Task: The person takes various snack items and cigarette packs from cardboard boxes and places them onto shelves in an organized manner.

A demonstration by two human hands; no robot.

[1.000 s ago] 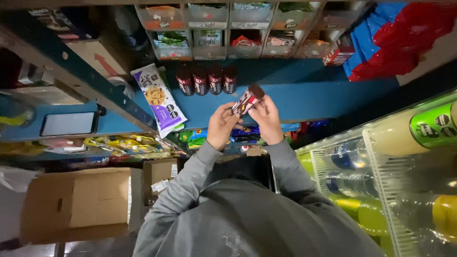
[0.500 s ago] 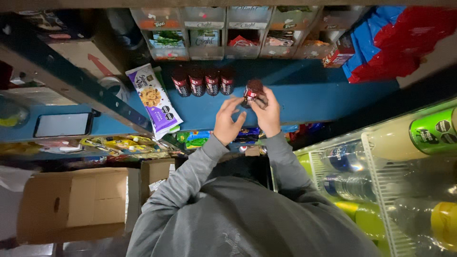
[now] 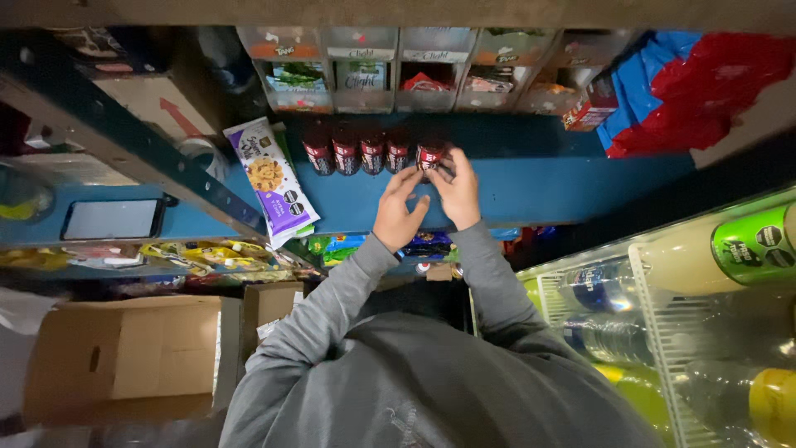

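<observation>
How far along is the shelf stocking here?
Done: four dark red packets stand in a row on the blue shelf, right of a purple cookie pack. In hand: both hands, left hand and right hand, set a fifth packet at the row's right end. Left: shelf space to the right lies bare; the cardboard box is open, contents hidden.

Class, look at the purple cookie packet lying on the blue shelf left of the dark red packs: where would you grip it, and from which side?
Grip the purple cookie packet across its two long edges near the middle, coming from above. It lies flat and slanted on the blue shelf, long and narrow, so fingers likely span its width; the row of dark red packs crowds its right side.
</observation>
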